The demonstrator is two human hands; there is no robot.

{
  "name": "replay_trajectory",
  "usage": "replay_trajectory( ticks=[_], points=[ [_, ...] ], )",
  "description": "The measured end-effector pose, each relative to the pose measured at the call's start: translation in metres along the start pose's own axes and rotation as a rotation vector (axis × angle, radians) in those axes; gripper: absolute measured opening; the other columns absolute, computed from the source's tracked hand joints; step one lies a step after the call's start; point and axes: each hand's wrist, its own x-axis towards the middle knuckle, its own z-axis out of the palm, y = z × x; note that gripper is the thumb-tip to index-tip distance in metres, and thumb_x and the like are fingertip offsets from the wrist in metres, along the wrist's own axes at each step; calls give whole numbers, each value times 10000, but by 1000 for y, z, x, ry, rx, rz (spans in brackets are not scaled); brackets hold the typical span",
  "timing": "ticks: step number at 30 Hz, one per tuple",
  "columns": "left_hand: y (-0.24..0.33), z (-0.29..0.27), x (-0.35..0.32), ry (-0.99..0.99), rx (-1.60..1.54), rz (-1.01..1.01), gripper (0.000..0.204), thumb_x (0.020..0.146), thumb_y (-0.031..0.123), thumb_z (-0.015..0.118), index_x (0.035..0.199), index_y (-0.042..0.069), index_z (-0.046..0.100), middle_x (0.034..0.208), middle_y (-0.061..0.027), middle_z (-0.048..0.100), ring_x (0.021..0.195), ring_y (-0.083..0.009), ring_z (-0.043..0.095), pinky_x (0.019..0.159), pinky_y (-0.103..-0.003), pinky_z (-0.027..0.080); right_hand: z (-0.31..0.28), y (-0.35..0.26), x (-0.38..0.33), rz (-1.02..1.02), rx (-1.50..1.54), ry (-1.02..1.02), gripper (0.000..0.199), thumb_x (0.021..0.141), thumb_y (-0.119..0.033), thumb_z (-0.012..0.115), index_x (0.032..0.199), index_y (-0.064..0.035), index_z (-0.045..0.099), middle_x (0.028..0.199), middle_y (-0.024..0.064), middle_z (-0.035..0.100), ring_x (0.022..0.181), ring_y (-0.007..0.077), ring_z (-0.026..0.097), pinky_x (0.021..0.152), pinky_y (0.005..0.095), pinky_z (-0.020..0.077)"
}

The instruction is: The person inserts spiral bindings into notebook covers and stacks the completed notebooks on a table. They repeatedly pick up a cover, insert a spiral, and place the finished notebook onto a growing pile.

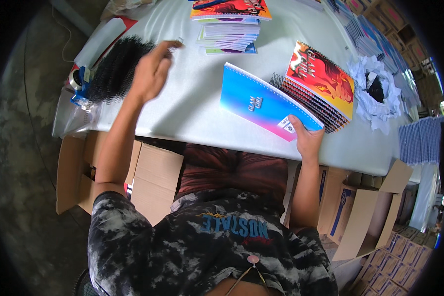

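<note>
My right hand (308, 140) grips a notebook (254, 101) by its lower right corner, the thumb lying on the cover. Its cover runs from blue to pink, and a row of punched holes follows the upper edge. The notebook is tilted over the table in front of a stack of spiral-bound notebooks (323, 79) with red and yellow covers. My left hand (153, 71) is raised beside a heap of black spiral binding coils (118, 69), forefinger stretched out and thumb apart from it. A tiny wire-like piece shows by the fingertip; whether I touch it is unclear.
A tall pile of notebooks (229, 34) stands at the far middle of the white table (182, 116). Crumpled white wrapping (375, 111) lies at the right, near more stacked notebooks (422, 140). A tape dispenser (79, 84) sits far left. Open cardboard boxes (155, 180) stand below the front edge.
</note>
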Motion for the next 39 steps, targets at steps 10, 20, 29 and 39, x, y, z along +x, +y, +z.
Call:
replay_trajectory(
  ticks=[10, 20, 29, 39],
  points=[
    [24, 45, -12, -263, -417, -128, 391, 925, 383, 499, 827, 13, 578, 642, -13, 479, 607, -94, 412, 571, -246, 376, 0, -2, -1, 40, 25, -56, 263, 777, 51, 657, 1038, 41, 630, 923, 54, 654, 805, 81, 579, 742, 215, 469],
    [43, 4, 12, -568, -618, -212, 147, 863, 213, 620, 862, 72, 578, 769, 23, 547, 686, -45, 492, 566, -179, 380, -9, -14, -3, 78, -43, -201, 271, 771, 49, 660, 1040, 31, 644, 928, 56, 666, 794, 69, 578, 727, 208, 471],
    [60, -12, 17, -753, -128, 160, 345, 924, 306, 497, 1105, 24, 575, 1136, -116, 582, 982, -219, 563, 872, -317, 434, -3, -4, -13, 24, -11, -206, 270, 785, 20, 662, 1051, 48, 618, 964, 76, 660, 822, 91, 584, 759, 241, 479],
    [-2, 50, -50, -549, 340, 523, 296, 784, 162, 660, 1050, 87, 554, 983, -128, 593, 932, -302, 555, 854, -380, 427, 2, -3, -10, -15, 60, -153, 274, 795, 28, 648, 1066, 42, 611, 977, 97, 656, 842, 103, 589, 772, 244, 478]
  ],
)
